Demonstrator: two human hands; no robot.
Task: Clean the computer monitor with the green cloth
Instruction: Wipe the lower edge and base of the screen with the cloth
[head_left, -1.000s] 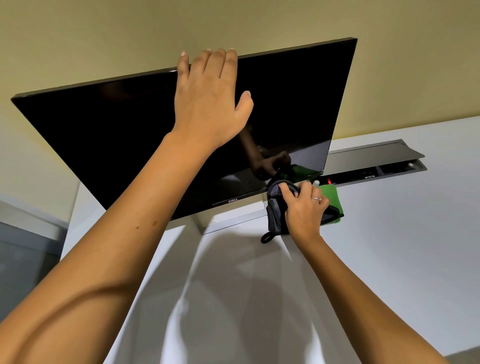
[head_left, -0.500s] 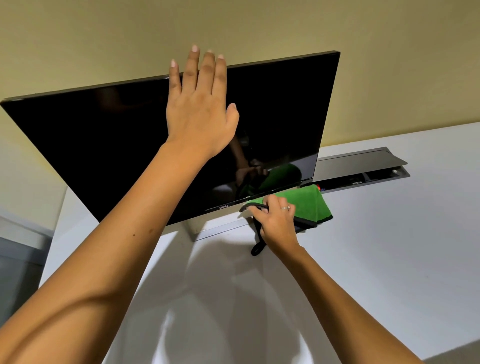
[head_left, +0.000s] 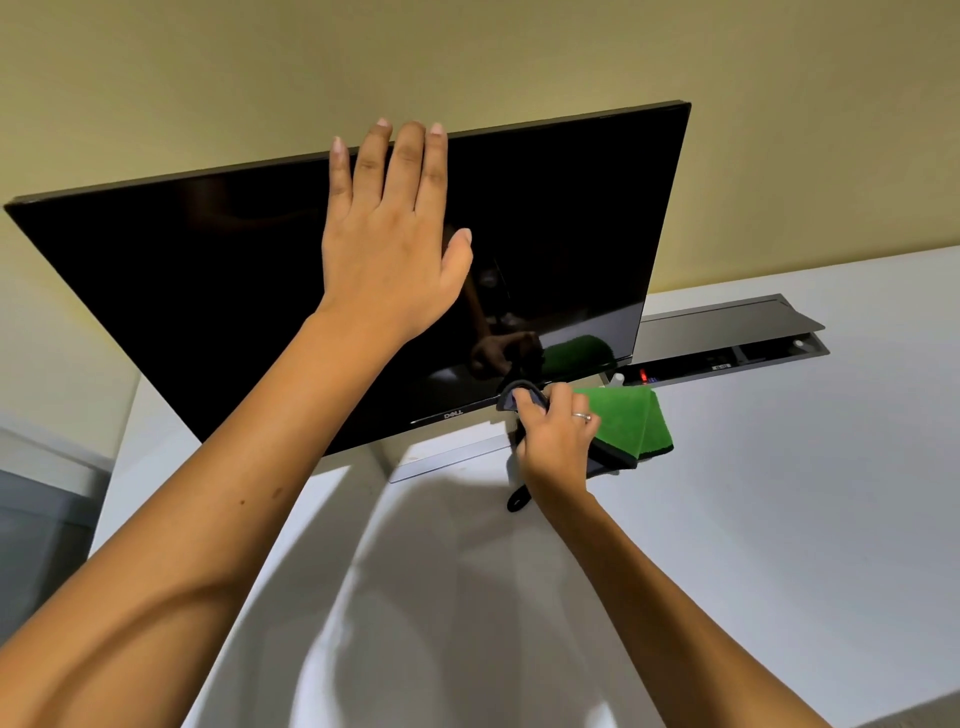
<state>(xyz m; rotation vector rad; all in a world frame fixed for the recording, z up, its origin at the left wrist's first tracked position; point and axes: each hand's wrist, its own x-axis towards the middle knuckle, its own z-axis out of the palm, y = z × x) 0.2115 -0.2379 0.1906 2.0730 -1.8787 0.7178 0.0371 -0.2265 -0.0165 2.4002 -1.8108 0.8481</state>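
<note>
Left hand flat at monitor top; right hand on cloth.
Left hand (head_left: 387, 260) spread open across the monitor (head_left: 208, 291); right hand (head_left: 556, 436) grips the green cloth (head_left: 626, 421) on the tabletop (head_left: 779, 493), below the screen's right corner.

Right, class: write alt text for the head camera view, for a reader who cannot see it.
A person's left hand, fingers straight, reaches up against the top of a dark Dell monitor, while the right hand grips a green cloth with a grey side on the white desk below the screen. A recessed cable tray sits open behind.
</note>
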